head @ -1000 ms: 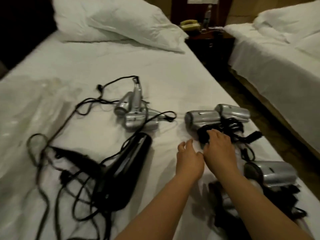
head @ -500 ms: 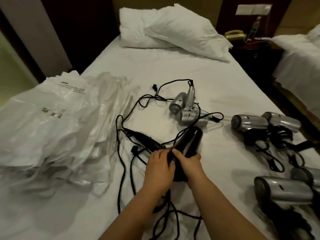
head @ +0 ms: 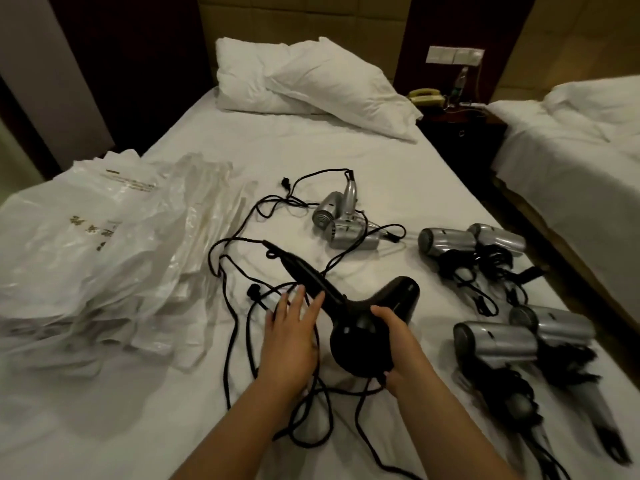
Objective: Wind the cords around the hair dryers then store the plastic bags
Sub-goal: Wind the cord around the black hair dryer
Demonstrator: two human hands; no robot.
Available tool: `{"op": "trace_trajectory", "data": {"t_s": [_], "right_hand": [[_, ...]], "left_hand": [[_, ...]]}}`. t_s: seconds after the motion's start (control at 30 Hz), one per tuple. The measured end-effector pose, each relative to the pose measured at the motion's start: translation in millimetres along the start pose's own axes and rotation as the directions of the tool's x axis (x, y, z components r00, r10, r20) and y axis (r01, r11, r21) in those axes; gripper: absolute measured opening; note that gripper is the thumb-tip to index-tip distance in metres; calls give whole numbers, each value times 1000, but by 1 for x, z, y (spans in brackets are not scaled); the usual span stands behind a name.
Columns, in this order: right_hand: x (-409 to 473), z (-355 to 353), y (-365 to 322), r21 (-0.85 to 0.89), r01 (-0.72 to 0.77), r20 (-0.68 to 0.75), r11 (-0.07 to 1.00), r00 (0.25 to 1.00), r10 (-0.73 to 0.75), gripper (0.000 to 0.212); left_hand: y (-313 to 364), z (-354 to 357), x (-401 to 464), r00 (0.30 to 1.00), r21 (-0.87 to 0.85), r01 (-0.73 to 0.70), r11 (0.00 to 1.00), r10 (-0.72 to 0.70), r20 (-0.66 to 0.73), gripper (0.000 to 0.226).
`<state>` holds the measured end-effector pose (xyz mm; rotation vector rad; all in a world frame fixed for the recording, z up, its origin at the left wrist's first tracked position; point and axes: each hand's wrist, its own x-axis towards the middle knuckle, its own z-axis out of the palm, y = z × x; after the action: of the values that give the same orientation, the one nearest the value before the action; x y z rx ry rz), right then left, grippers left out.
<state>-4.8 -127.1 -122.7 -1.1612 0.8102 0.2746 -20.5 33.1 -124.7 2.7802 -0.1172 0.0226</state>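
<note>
The black hair dryer (head: 367, 317) sits lifted near the middle of the bed (head: 311, 150), toward its near edge, where I hold it in both hands. My right hand (head: 398, 344) is clamped around the round body of the dryer, fingers curled over the top and thumb beneath. My left hand (head: 291, 336) lies with fingers straight and spread against the long handle, which angles away toward the far left; I cannot tell whether it presses the handle or only touches it. The dryer's black cord (head: 239, 306) trails loose in loops across the sheet, under my wrists and off the near edge. Beyond it, two silver hair dryers (head: 341, 221) lie together mid-bed with their thin cords unwound toward the pillows (head: 311, 84) at the head of the bed. Along the right edge, a far pair of silver dryers (head: 471, 240) and a near pair of silver dryers (head: 523, 337) lie side by side, dark cords bundled at their handles. A heap of clear plastic bags (head: 104, 254) covers the left edge of the bed. A nightstand (head: 460, 133) with a yellow telephone (head: 426, 97) stands between this bed and a second bed (head: 571, 150) at right.
</note>
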Motion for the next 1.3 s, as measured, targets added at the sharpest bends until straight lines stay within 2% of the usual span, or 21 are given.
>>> {"op": "trace_trajectory", "data": {"t_s": [0.07, 0.17, 0.2, 0.27, 0.3, 0.37, 0.43, 0.47, 0.57, 0.67, 0.8, 0.9, 1.07, 1.13, 1.2, 1.3], "right_hand": [[-27, -17, -11, -26, 57, 32, 998, 998, -56, 104], [-60, -45, -24, -129, 180, 131, 975, 978, -163, 68], [-69, -54, -27, -154, 214, 170, 965, 967, -187, 66], [-80, -68, -30, -180, 263, 194, 948, 954, -228, 74], [-85, -74, -32, -178, 284, 191, 942, 949, -250, 72], [-95, -80, -36, -130, 324, 195, 937, 935, -296, 54], [-104, -82, -41, -35, 342, 205, 939, 922, -328, 33], [-109, -82, -42, 25, 345, 208, 938, 916, -342, 29], [-119, -78, -43, 147, 394, 180, 907, 891, -416, 37], [-129, -66, -39, 197, 464, 184, 864, 848, -497, 28], [-136, -46, -26, 192, 535, 308, 823, 763, -568, 40], [-137, -32, -6, 52, 521, 427, 852, 760, -490, 46], [-137, -17, 35, -325, 463, 616, 825, 765, -187, 34], [-139, -15, 46, -410, 468, 684, 783, 725, -75, 43], [-139, -14, 53, -405, 506, 728, 762, 683, -67, 47], [-137, -20, 52, -271, 452, 697, 850, 701, -150, 15]], "left_hand": [[12, -13, 0, 995, 70, -17, 997, 24, -94, 84], [22, -31, 11, 962, 168, -57, 984, 99, -256, 79], [24, -40, 15, 947, 208, -89, 974, 147, -286, 73], [23, -53, 22, 909, 277, -200, 940, 284, -306, 49], [23, -60, 22, 890, 307, -256, 917, 348, -296, 39], [28, -75, 13, 896, 357, -305, 883, 393, -208, 33], [34, -82, 1, 916, 331, -301, 894, 368, -161, 26], [33, -83, -4, 928, 296, -282, 913, 338, -158, 25], [32, -83, -25, 962, 145, -184, 972, 209, -176, 25], [33, -75, -43, 982, -11, -51, 999, 48, -181, 23], [39, -65, -57, 974, -287, 109, 952, -160, -159, 21], [47, -69, -57, 963, -553, 146, 820, -245, -110, 24], [66, -89, -55, 955, -901, 51, 431, -284, -82, 12], [73, -96, -59, 969, -954, 20, 301, -241, -56, 11], [80, -101, -64, 980, -982, 11, 190, -195, -27, 11], [83, -99, -67, 991, -999, 22, 36, -130, 17, 13]]}}
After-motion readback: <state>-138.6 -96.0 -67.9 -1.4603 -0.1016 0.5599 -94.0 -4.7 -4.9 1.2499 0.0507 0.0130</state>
